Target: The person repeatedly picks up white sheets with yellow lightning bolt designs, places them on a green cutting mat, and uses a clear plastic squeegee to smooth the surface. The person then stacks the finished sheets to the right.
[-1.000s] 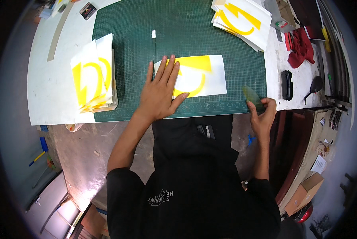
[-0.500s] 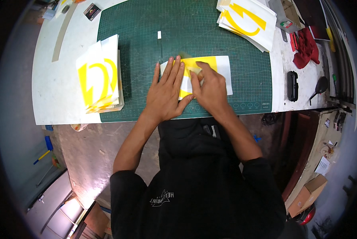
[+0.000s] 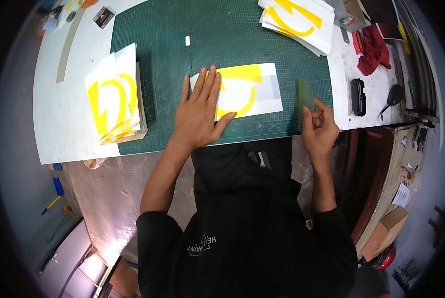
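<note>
My left hand (image 3: 197,116) lies flat, fingers stretched, on the left part of a white sheet (image 3: 268,102) with a yellow printed or cut shape. The hand hides that end of the sheet. Beyond the sheet's right end, near the front edge of the green cutting mat (image 3: 237,47), my right hand (image 3: 320,128) pinches a flat, translucent yellow-green squeegee (image 3: 304,97). It is blurred and held upright, apart from the sheet. A white-ended thin strip (image 3: 187,41) rests on the mat past my left fingertips.
Stacks of similar yellow-and-white sheets lie at left (image 3: 114,94) and far right (image 3: 297,22). On the table's right are a red cloth (image 3: 375,52), a black case (image 3: 358,96) and a black round-headed tool (image 3: 394,94). A long flat strip (image 3: 71,47) lies far left.
My right hand has swung right, off the sheet, carrying the squeegee past its right end. More of the yellow shape is uncovered. My left hand stays flat on the sheet; the whole view has shifted slightly.
</note>
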A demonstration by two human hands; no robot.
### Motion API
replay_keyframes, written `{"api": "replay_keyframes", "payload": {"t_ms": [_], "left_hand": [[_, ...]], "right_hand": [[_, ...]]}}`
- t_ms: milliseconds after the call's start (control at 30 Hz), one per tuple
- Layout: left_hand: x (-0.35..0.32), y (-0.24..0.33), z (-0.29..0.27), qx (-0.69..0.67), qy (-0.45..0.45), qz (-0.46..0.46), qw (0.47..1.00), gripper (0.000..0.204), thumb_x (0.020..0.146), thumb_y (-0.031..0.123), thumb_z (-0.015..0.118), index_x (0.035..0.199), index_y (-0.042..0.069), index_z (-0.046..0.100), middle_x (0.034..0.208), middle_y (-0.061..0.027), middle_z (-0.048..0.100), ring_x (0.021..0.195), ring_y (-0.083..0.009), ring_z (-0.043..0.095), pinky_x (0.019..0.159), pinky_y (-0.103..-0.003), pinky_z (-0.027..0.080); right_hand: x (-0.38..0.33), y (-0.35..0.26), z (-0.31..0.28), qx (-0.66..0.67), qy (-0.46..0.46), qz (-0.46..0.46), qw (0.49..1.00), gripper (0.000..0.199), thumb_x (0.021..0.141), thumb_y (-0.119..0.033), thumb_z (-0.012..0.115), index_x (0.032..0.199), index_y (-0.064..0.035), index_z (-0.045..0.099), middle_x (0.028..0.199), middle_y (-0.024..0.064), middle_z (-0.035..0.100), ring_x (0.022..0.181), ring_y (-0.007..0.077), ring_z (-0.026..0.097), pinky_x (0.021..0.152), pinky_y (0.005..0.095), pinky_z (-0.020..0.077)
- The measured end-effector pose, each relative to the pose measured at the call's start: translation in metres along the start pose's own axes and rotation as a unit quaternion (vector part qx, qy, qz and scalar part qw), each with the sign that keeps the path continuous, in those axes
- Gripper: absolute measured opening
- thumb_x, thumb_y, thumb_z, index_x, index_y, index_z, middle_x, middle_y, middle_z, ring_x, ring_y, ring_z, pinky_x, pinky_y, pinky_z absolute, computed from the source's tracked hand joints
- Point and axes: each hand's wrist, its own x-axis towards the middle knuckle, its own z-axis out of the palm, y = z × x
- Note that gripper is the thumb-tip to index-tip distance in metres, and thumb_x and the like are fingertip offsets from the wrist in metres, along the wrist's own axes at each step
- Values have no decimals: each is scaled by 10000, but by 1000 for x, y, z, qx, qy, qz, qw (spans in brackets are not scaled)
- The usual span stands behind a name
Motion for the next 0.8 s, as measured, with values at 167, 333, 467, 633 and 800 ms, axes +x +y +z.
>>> {"api": "replay_keyframes", "payload": {"t_ms": [167, 333, 467, 633, 800], "left_hand": [[-12, 53, -8, 43, 17, -116, 992, 911, 1006, 669, 524, 1521, -81, 473, 1584, -259, 460, 1488, -419, 414, 1248, -656, 186], [26, 32, -24, -112, 79, -49, 989, 822, 1085, 685, 287, 1552, 41, 495, 1571, -151, 539, 1489, -325, 435, 1267, -587, 178], [84, -26, -24, -491, -80, -9, 867, 891, 1096, 637, 16, 1533, 68, 544, 1556, -108, 576, 1538, -307, 386, 1316, -509, 122], [88, -38, -5, -349, -131, 18, 928, 946, 1088, 586, -88, 1477, 94, 620, 1559, -70, 578, 1560, -309, 361, 1343, -498, 37], [83, -31, -9, -319, -118, 29, 940, 612, 1134, 513, 286, 1487, 136, 614, 1588, -64, 552, 1575, -313, 346, 1318, -588, 38]], "right_hand": [[8, -12, 8, 19, 72, -209, 975, 227, 924, 34, 740, 1148, 29, 710, 916, 144, 756, 757, 216, 736, 651, 307, 563], [20, -32, 36, -32, -5, -405, 914, 303, 791, 57, 718, 1087, -8, 728, 1053, 111, 741, 936, 298, 688, 872, 434, 502], [40, -48, 83, -109, -41, -453, 884, 236, 824, -19, 685, 1055, -43, 730, 1022, 78, 727, 952, 266, 657, 894, 449, 474], [-8, -61, 96, 4, -188, -520, 833, 257, 802, -6, 682, 1042, -84, 732, 983, 48, 727, 955, 233, 641, 898, 441, 461], [13, -25, 59, -93, -73, -443, 889, 302, 761, -32, 762, 1056, -89, 728, 996, 35, 742, 948, 205, 647, 901, 409, 468]]}}
